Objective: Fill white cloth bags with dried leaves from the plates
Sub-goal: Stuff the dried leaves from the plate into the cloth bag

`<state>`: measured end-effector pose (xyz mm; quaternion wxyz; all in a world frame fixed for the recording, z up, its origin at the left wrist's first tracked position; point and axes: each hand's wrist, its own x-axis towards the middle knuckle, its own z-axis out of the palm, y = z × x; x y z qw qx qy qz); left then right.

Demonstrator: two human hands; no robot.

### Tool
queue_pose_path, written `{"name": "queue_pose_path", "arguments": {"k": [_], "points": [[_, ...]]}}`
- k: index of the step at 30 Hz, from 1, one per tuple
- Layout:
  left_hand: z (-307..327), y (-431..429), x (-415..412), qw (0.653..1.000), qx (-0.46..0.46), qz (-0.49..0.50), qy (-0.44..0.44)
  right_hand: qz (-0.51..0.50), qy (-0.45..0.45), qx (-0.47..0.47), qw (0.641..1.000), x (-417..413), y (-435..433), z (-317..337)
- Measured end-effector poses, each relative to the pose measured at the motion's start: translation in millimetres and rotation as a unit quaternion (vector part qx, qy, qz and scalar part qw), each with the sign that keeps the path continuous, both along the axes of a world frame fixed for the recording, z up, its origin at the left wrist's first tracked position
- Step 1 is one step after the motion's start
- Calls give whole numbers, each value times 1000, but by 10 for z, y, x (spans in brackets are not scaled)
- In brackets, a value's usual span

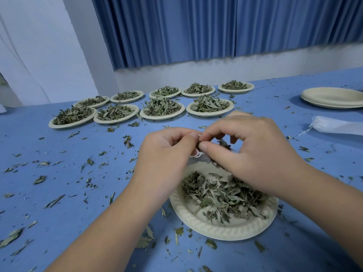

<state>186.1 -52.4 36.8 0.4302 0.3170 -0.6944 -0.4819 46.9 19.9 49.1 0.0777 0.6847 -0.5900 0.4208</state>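
Small white cloth bag (197,154) is held between both hands, just above the far rim of the near plate; only a sliver of cloth and a bit of drawstring are seen, the rest is hidden by fingers.

Left hand (167,152): grip narrow, fingers curled, the bag's edge pinched from the left.
Right hand (249,152): grip narrow, the bag's mouth pinched between thumb and forefinger; a dark tuft of dried leaves (224,143) is seen under its curled fingers. Whether that tuft is inside the bag cannot be told.

Containers:
- Near round cream paper plate (196,218), directly under the hands, about half covered by a loose pile of grey-green dried leaves (222,195).
- Nine more cream plates of leaves laid in two rows at the far side of the table: four in the front row (162,115), five in the back row (198,93).
- Stack of empty cream plates (332,97) at far right.
- Filled white drawstring bag (337,126) laid on its side at the right edge, well apart from the hands.

Blue table (59,213) is littered with leaf scraps. Blue pleated curtain (196,26) is hung behind it.
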Motion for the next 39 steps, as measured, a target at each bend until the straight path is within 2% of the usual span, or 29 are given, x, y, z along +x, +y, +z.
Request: {"name": "queue_pose_path", "arguments": {"k": [3,8,10,14,17,21,26,30,33,39], "points": [[17,-27,19,999,30,20,22,18,-19,27,999,-81,14,38],[53,-41,55,995,69,30,68,19,-7,187,982,-212,-6,7],[65,-28,56,993,83,24,85,21,-21,208,978,-207,-41,-38],[70,-22,55,993,80,18,91,61,-134,149,978,-184,-80,-76],[62,-20,49,992,76,17,94,70,-163,97,979,-176,-83,-65],[16,-41,36,998,27,32,42,54,-137,47,988,-126,-65,-64],[-13,14,-16,1000,1,1,26,7,-93,12,996,-59,-61,-85],[-13,38,-33,999,4,-10,31,-8,-69,31,997,-34,-67,-73],[3,22,-32,997,35,-7,64,24,-90,65,993,-39,-41,-33],[-25,48,-45,1000,-14,-9,21,-19,-128,32,991,-17,-52,-46]]}}
